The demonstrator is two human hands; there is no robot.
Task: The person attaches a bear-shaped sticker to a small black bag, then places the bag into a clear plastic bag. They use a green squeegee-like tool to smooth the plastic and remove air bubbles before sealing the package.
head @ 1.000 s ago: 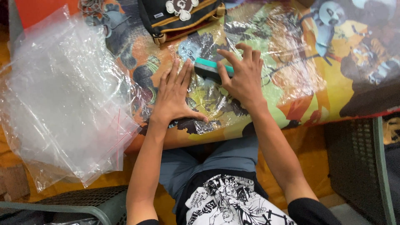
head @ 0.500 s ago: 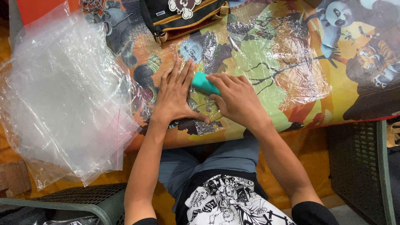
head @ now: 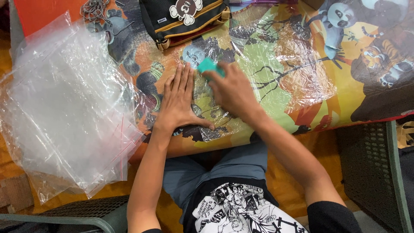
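L hand (head: 180, 103) lies flat, fingers spread a bit, palm down on the clear film (head: 276, 64) covering the printed cloth (head: 371, 99) on the table. R hand (head: 233, 92) is curled round a small teal block (head: 208, 66), held at its fingertips and pressed onto the film just beside the L fingertips.

To do this well, I'd say: keep L palm as anchor so the film can't creep, push the block away from it in even strokes, low angle, firm but not digging. Wrinkles look heaviest toward the right, near the crinkled patch, so that part needs most passes.

Room: bag (head: 185, 19) sits close above both hands, so little travel upward. Pile of plastic bags (head: 64, 112) is left, overhanging the table edge, near the L wrist; an elbow could drag it off. Near edge is just below the L thumb. Most open stretch is rightward across the cloth.
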